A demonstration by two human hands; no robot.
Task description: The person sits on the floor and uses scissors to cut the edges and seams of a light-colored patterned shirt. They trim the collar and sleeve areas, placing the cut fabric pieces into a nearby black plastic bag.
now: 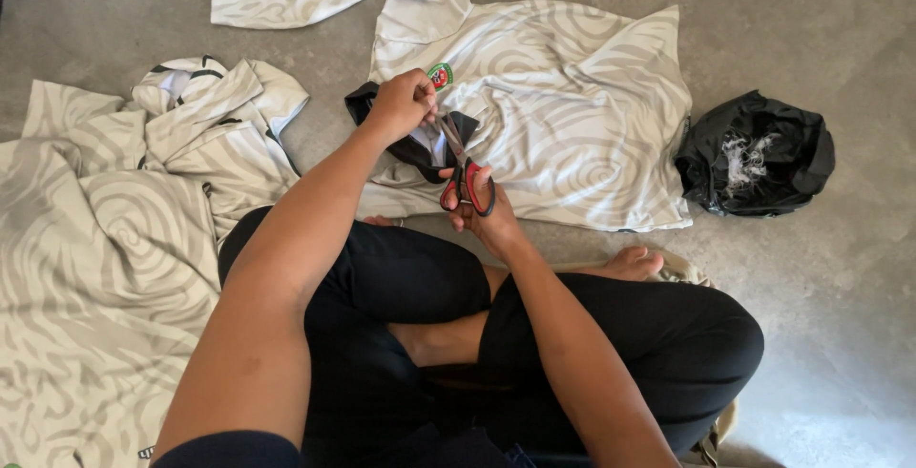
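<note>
We sit cross-legged on the grey concrete floor, black trousers nearest the camera, 1 bare foot showing past the right knee. Our right hand has its fingers through the red-and-black handles of a pair of scissors, curled closed around them; the blades point up and away toward the left hand, and we cannot tell how far apart they stand. Just beyond, our left hand is pinched shut on the black collar of a white, grey-swirled jersey, lifting it off the floor so the collar meets the scissor blades. The jersey's body lies spread flat behind both hands, 1 sleeve stretched toward the far left. To our left, more swirl-patterned fabric lies heaped and rumpled. At the right, well apart from the hands, sits a crumpled black plastic bag holding pale scraps.
</note>
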